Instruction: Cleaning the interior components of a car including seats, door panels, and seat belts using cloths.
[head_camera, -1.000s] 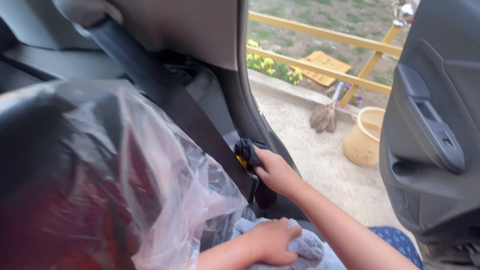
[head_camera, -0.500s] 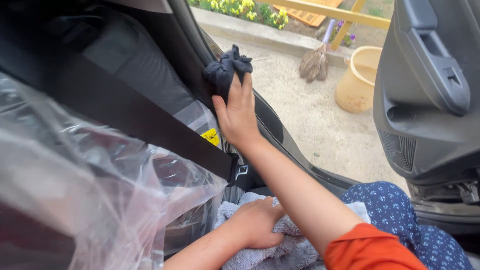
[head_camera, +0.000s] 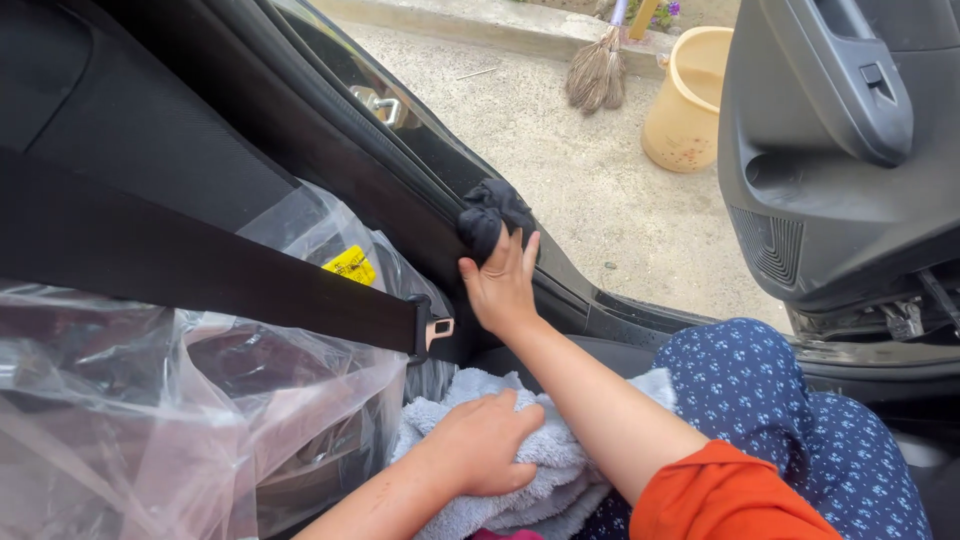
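Note:
My right hand (head_camera: 500, 285) presses a crumpled dark cloth (head_camera: 490, 215) against the black door pillar (head_camera: 330, 150) of a car, fingers spread over the cloth's lower part. The arm reaches in from the lower right, with an orange sleeve at its end. My left hand (head_camera: 480, 445) lies curled on a fluffy grey towel (head_camera: 560, 460) bunched low beside the seat. A black seat belt (head_camera: 200, 270) crosses from the left to its metal tongue (head_camera: 437, 328), just left of my right wrist.
A seat wrapped in clear plastic (head_camera: 150, 420) fills the lower left, with a yellow tag (head_camera: 350, 265) above it. The open car door (head_camera: 840, 150) stands at right. Outside on sandy ground are a tan bucket (head_camera: 685, 100) and a broom (head_camera: 597, 70).
My right hand has slid the dark cloth down the pillar toward the sill since half a second ago. The view has tilted down. My left hand stays on the towel.

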